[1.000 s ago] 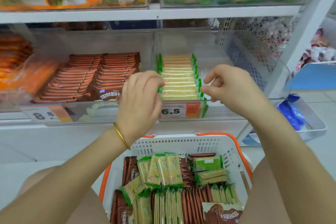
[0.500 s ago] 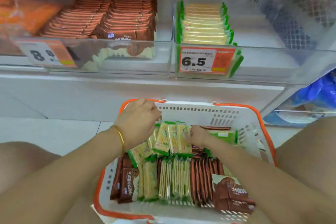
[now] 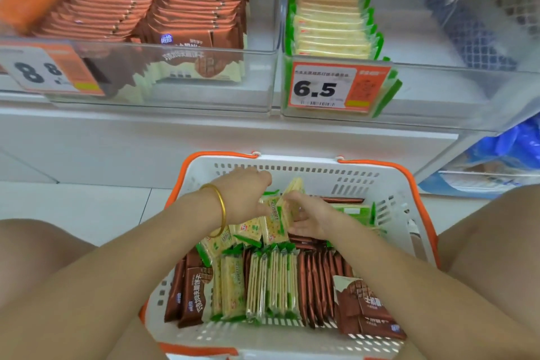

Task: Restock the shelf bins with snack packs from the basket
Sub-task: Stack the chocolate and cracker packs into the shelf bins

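A white basket with orange handles sits between my knees, filled with green cracker packs and brown chocolate packs. My left hand and my right hand meet over the far part of the basket and together grip a small bunch of green cracker packs, tilted up. Above, a clear shelf bin holds a row of green packs on its left side behind a 6.5 price tag. Left of it, another bin holds brown packs.
The right part of the green-pack bin is bare. An 8.8 price tag hangs on the left bin. Orange packs blur at far left. Blue bags lie low at the right. My knees flank the basket.
My hands dropped from the green-pack bin into the basket and closed on a bunch of green packs, now lifted and tilted. The view tipped downward.
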`<state>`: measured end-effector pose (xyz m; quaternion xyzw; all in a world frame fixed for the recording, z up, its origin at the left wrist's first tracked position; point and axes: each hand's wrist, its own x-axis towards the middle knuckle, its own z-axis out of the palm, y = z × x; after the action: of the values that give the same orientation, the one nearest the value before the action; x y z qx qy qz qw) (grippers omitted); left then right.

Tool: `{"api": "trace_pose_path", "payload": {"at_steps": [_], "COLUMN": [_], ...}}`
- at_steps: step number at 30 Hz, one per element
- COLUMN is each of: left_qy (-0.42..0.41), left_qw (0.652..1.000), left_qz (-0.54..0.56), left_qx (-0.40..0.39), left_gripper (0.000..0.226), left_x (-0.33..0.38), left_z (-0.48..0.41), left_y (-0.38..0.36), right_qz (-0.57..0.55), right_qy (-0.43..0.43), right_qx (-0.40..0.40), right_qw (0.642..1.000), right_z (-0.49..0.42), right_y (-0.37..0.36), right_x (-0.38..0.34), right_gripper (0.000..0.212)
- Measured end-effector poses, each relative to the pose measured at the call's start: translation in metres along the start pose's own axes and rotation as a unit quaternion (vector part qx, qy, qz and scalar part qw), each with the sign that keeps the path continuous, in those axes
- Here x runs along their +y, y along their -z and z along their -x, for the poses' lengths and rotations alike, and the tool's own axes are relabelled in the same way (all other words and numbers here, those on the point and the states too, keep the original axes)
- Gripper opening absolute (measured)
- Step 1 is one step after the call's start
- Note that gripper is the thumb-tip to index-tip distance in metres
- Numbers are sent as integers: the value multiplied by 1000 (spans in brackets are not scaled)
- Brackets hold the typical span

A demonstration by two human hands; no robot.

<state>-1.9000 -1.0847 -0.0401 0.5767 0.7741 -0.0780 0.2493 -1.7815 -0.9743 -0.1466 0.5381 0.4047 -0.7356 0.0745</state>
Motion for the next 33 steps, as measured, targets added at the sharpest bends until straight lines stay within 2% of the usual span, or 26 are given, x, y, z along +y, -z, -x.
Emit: {"api": "trace_pose_path", "payload": {"at_steps": [3,6,8,9,10,11,12,13,14,15,17,21,24,26,28,29,31,33], "left_qy": [-12,-30,-31,-29,-28,-32,-42,-56,-70,-84,-115,-131,-123,-98,-61,-53,-52,-40], "left_qw": [993,980,966,958,948,939,933,932,934,935,930,907,847,826,849,869,909,940], "left_qz": [119,179,219,249,286,318,336,338,332,323,322,334,420,390,284,224,136,81], "left_qx": [-17,82,136,141,137,131,124,119,117,117,133,222,303,395,441,438,390,329], "left_gripper": [69,50,34,27,23,21,20,20,21,22,23,29,32,35,33,33,36,39], "left_x": [18,38,46,48,50,52,54,58,63,70,86,109,113,111,106,103,100,99], "left_z": [2,3,7,9,13,18,23,29,34,38,45,49,38,21,2,-10,-34,-60], "left_y": [-3,5,18,25,33,41,50,58,67,76,95,131,155,169,181,185,193,197], "right_qz": [-127,-121,-54,32,149,271,375,430,449,471,519,491,368,281,285,321,407,493], "right_qy": [-11,27,58,89,139,205,281,359,423,469,509,522,546,563,556,535,473,411], "right_qx": [-94,-131,-109,-60,20,114,210,274,289,273,213,149,145,189,276,316,360,371], "right_qw": [987,984,991,994,979,934,858,782,732,696,653,681,739,754,730,715,694,671], "right_z": [47,91,118,133,146,159,170,182,194,205,220,240,248,244,229,219,190,158], "right_y": [6,10,20,28,39,52,64,74,80,81,80,85,103,118,130,135,139,141], "right_x": [-15,-22,-29,-30,-32,-33,-36,-41,-47,-55,-72,-108,-141,-171,-208,-227,-262,-288], "right_gripper": [34,48,51,49,51,48,41,30,21,24,40,33,20,12,20,27,33,27]}}
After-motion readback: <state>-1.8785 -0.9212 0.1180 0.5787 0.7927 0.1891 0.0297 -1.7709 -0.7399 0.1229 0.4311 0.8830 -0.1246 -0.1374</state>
